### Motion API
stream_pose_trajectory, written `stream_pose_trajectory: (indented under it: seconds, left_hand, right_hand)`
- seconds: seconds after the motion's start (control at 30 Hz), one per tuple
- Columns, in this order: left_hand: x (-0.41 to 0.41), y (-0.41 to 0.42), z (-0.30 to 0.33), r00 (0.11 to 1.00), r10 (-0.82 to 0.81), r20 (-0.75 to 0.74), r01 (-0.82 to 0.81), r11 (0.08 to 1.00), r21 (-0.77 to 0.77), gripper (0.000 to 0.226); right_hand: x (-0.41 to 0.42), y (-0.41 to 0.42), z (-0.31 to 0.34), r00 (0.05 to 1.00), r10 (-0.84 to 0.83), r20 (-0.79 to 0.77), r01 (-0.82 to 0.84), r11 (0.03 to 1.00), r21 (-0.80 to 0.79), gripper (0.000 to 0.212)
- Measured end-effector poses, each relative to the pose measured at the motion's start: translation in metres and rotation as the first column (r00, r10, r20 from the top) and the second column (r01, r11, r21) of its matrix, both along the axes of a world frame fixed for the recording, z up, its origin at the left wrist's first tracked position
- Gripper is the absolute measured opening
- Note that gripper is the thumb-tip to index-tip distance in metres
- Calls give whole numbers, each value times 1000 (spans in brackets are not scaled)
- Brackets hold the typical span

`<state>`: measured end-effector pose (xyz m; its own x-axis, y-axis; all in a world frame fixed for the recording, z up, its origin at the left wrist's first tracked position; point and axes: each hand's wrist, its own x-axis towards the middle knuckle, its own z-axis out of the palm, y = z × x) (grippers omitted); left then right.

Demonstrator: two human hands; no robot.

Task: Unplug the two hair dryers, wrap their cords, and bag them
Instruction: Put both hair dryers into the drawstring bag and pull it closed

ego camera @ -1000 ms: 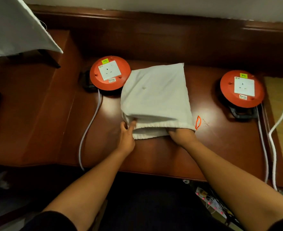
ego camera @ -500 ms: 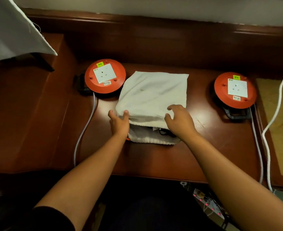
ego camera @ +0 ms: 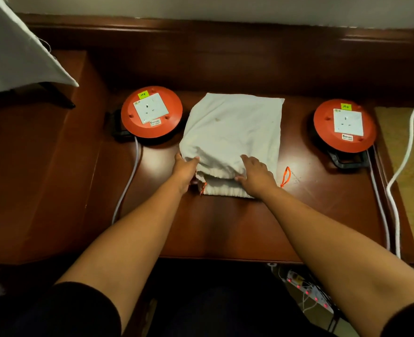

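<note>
The dark red-brown polished wooden desk carries everything, and at its middle lies the off-white cloth drawstring bag, bulging, its gathered mouth towards the near edge. The hair dryers themselves cannot be seen; judging by the bulk, they are probably inside. On either side stand two round orange cable reels with white sockets, the left reel just beside the bag, the right reel well apart from it; nothing is plugged into either socket.

The left hand grips the bag's near-left edge, its thumb lying over the cloth. The right hand lies on the near-right part of the bag with fingers fairly straight, pressing rather than grasping.

The orange drawstring loop rests on the desk just right of the mouth, and a smaller orange end shows at the left.

The step in hand looks like closing the bag. To do it well, hold the contents down, take both cord ends and pull them outwards evenly, so the mouth gathers without catching cloth.
</note>
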<state>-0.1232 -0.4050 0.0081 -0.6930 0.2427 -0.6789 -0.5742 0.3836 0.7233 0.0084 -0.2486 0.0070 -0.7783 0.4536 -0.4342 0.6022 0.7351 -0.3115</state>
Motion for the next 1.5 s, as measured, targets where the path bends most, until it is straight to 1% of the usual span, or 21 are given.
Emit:
stream_pose_trajectory:
  seconds: [0.07,0.1,0.2,0.27,0.33,0.43,0.47,0.53,0.63,0.73,0.8,0.87,0.97,1.07,1.13,1.2,1.3,1.37,1.43,1.5]
  left_hand:
    - [4,1,-1,993,-102,-54,100,994,-45,60]
    - [8,1,-3,989,-128,-69,123,990,-68,60]
    - [22,-2,-7,991,-120,-53,113,986,-120,51]
    - [32,-8,-10,991,-128,-47,120,981,-155,49]
    - [39,-14,-15,988,-141,-64,126,972,-197,49]
    - [54,-22,-15,977,-195,-90,169,957,-235,48]
    - [56,-23,-18,972,-210,-108,179,953,-245,45]
    - [57,-25,-24,962,-236,-137,187,936,-298,35]
    - [57,-25,-15,944,-271,-186,189,911,-367,15]
    - [55,-30,-5,914,-323,-245,186,871,-454,19]
    - [52,-37,-4,877,-374,-300,193,848,-493,22]
    - [48,-46,-5,825,-452,-340,222,811,-542,22]
    - [44,-59,-4,735,-556,-388,242,750,-616,23]
    - [39,-66,-1,652,-621,-435,269,726,-633,27]
    - [36,-69,3,601,-663,-447,286,701,-654,28]
    - [33,-71,5,559,-682,-472,281,691,-666,27]
    - [28,-75,6,507,-694,-511,278,693,-665,26]
    - [24,-75,7,467,-711,-526,291,686,-667,25]
    - [19,-74,7,423,-747,-512,305,650,-696,24]
    - [16,-74,9,403,-773,-491,319,621,-716,23]
  right_hand:
    - [3,5,1,999,-34,-41,33,999,-3,65]
    - [8,5,1,997,-48,-64,48,999,-16,64]
    - [26,5,1,989,-79,-128,77,997,-24,68]
    - [42,5,3,978,-133,-162,132,991,-17,72]
    - [54,6,4,969,-197,-150,197,980,-13,75]
    - [72,8,7,953,-290,-84,290,957,-15,74]
    - [75,8,8,946,-315,-75,314,949,-28,70]
    - [79,6,9,937,-343,-74,340,939,-48,55]
    - [83,6,8,926,-363,-102,363,932,-23,41]
    - [87,9,10,885,-431,-177,434,901,-19,33]
    - [90,12,11,874,-443,-198,449,893,-16,26]
    - [93,17,14,862,-467,-196,481,876,27,21]
    - [101,20,15,851,-494,-179,514,854,86,23]
    - [107,21,12,843,-507,-181,527,846,81,25]
    - [110,22,8,826,-521,-213,540,840,39,26]
    - [111,20,5,774,-586,-242,594,803,-43,24]
    - [112,22,4,673,-690,-265,674,720,-164,22]
    - [109,25,7,630,-728,-269,700,683,-210,22]
    - [104,28,11,585,-762,-276,726,644,-241,23]
    - [98,30,15,526,-799,-291,760,595,-260,24]
